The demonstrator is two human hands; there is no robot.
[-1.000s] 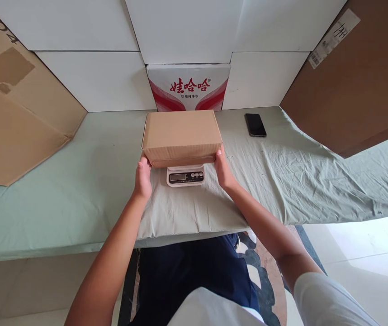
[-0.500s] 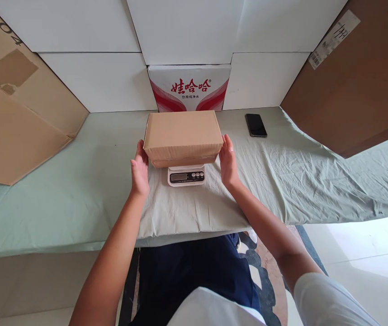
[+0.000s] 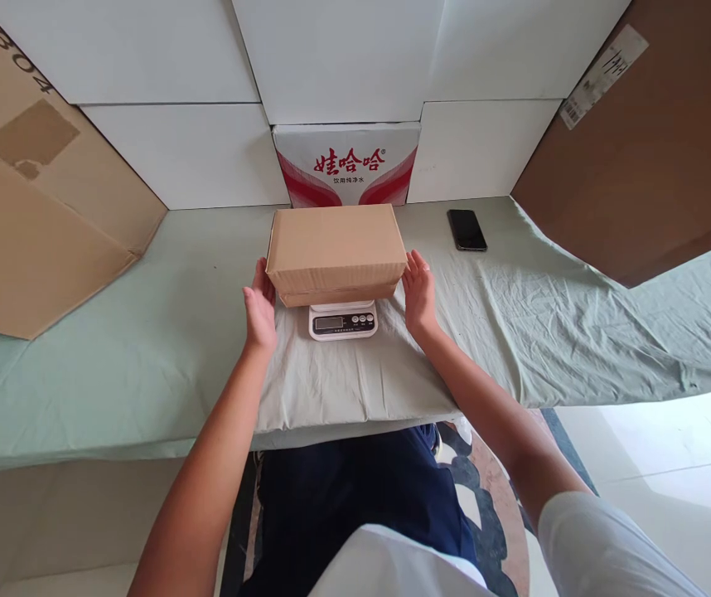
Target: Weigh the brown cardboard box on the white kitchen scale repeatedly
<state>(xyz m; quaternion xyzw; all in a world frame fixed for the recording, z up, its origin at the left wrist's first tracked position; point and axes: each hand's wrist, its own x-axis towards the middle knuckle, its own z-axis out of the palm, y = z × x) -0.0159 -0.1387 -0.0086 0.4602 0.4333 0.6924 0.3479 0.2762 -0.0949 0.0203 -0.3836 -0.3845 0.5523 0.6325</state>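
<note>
A closed brown cardboard box [image 3: 336, 240] sits over a small white digital scale [image 3: 343, 322], whose platform it hides. The scale's dark panel shows a display with no readable figure and several round buttons. My left hand [image 3: 261, 308] lies along the box's left side, its fingers straight and partly behind the edge, the thumb raised. On the opposite side, my right hand [image 3: 418, 292] has its fingers stretched against the front right corner. Between the two palms the box is held level; how firmly they press cannot be seen.
Behind the box stands a white and red printed carton [image 3: 348, 166] against white panels. A black phone [image 3: 467, 230] lies to the right on the pale green cloth [image 3: 157, 365]. Large cardboard sheets rise at the left [image 3: 38, 232] and right [image 3: 647, 166].
The view has shifted slightly. Both hands keep their places beside the box, and the box stays over the scale with no clear movement.
</note>
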